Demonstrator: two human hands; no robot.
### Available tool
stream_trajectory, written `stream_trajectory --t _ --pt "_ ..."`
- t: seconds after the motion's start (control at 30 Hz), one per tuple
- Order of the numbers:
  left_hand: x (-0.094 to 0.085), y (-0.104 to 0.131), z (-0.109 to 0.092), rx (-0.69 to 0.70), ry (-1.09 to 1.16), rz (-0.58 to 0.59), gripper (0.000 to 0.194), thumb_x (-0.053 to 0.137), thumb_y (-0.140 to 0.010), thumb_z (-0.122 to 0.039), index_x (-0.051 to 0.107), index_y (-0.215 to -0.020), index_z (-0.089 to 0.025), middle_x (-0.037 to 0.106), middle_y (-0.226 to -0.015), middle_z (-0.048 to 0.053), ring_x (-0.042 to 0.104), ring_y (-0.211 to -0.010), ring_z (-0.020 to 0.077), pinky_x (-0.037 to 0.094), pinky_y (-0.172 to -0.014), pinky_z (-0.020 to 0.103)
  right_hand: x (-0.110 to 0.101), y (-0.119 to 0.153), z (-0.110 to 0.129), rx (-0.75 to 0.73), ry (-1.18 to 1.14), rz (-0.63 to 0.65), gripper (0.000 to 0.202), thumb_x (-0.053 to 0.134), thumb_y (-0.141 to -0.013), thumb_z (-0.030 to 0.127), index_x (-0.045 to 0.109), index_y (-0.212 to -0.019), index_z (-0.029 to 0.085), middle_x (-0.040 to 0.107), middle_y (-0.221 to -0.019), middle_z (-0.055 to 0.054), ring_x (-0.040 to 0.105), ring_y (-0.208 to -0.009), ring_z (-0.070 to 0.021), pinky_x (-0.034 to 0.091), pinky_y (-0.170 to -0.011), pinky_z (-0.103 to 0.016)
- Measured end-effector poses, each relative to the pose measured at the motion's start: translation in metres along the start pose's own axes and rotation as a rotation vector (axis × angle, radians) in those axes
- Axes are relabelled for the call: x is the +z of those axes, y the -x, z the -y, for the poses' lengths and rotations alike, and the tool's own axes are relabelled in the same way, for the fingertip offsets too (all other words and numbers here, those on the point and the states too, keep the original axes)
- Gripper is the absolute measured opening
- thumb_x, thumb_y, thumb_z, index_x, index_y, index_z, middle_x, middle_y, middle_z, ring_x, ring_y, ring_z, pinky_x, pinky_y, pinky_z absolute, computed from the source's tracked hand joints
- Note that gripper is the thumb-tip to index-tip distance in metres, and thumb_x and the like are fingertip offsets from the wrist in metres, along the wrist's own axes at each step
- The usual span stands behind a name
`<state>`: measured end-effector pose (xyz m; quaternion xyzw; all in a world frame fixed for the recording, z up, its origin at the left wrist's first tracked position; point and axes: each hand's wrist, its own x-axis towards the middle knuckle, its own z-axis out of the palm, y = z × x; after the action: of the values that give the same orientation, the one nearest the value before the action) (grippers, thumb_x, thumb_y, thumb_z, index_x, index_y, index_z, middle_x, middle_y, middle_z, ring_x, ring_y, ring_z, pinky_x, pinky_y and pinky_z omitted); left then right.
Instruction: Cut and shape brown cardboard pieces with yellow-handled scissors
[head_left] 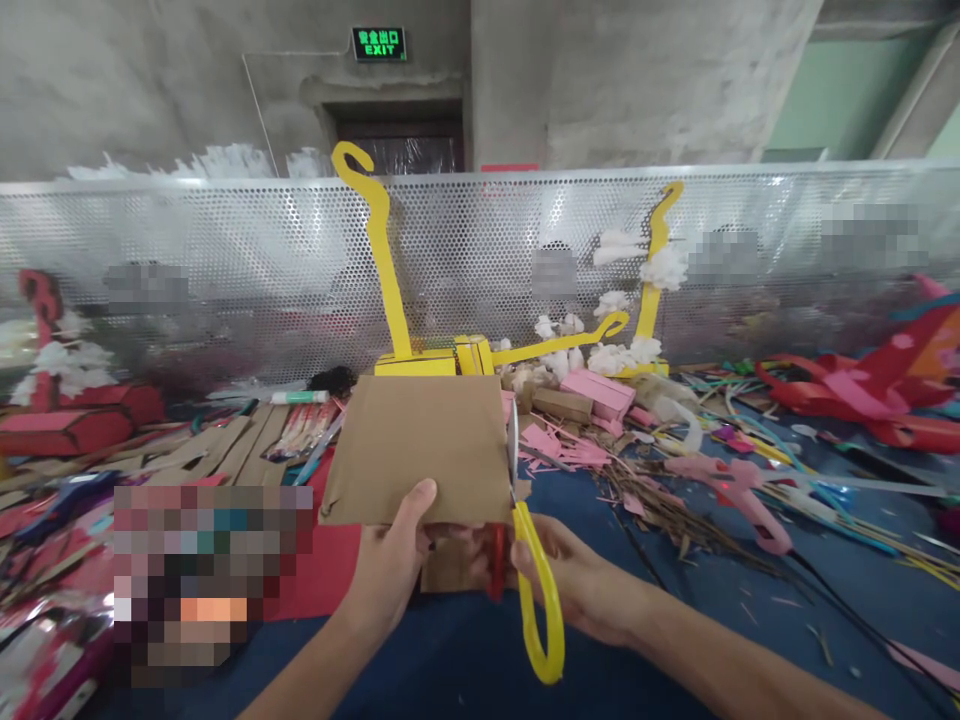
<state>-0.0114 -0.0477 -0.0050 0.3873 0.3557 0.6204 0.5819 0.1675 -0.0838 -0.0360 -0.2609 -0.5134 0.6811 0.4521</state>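
A flat piece of brown cardboard [420,440] is held up in front of me. My left hand [397,545] grips its lower edge, thumb on the near face and fingers behind. In my right hand [566,570] is a pair of scissors [541,620] with one yellow and one red handle loop. A blade runs upright along the cardboard's right edge; the other blade is hidden behind the board. Under the left hand's grip hangs a smaller brown cardboard piece [446,565], partly covered by fingers. Red sheet material [315,575] lies on the table left of my left hand.
Yellow hook-shaped cutouts [386,270] stand on boxes behind the cardboard, before a perforated metal panel [247,240]. A pink glue gun [739,490] with a cord lies right on the blue table [585,530]. Pink scraps [562,445], cardboard strips [232,445] and red models [67,420] surround the workspace.
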Motion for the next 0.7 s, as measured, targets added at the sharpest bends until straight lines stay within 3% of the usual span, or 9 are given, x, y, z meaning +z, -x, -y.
stream_trajectory --t 0.23,0.5,0.7 --pt "-0.0005 -0.0031 0.0011 0.009 0.016 -0.024 0.07 0.079 -0.073 -0.031 0.054 -0.137 -0.019 0.078 -0.102 0.006 0.076 -0.081 0.0248 0.063 -0.058 0.031 -0.0021 -0.0015 -0.0002 0.001 0.041 -0.069 0.047 0.081 -0.078 0.058 0.073 -0.101 0.017 0.071 -0.088 -0.006 0.067 -0.077 -0.0155 0.054 -0.078 -0.029" --pt "-0.003 -0.0042 0.0032 0.002 0.003 -0.007 0.066 0.077 -0.076 -0.031 0.055 -0.136 -0.018 0.079 -0.094 0.006 0.076 -0.077 0.0245 0.063 -0.059 0.031 0.0034 -0.0031 0.0064 -0.031 0.085 -0.005 0.046 0.077 -0.082 0.057 0.07 -0.098 0.015 0.072 -0.084 -0.006 0.068 -0.075 -0.0157 0.054 -0.076 -0.029" --pt "-0.0047 -0.0052 0.005 0.033 -0.015 -0.015 0.068 0.078 -0.075 -0.032 0.053 -0.137 -0.018 0.077 -0.1 0.007 0.075 -0.077 0.0241 0.063 -0.059 0.031 0.0054 -0.0026 0.0054 -0.027 0.073 0.011 0.045 0.075 -0.084 0.057 0.067 -0.094 0.014 0.073 -0.084 -0.007 0.07 -0.075 -0.0156 0.055 -0.075 -0.029"
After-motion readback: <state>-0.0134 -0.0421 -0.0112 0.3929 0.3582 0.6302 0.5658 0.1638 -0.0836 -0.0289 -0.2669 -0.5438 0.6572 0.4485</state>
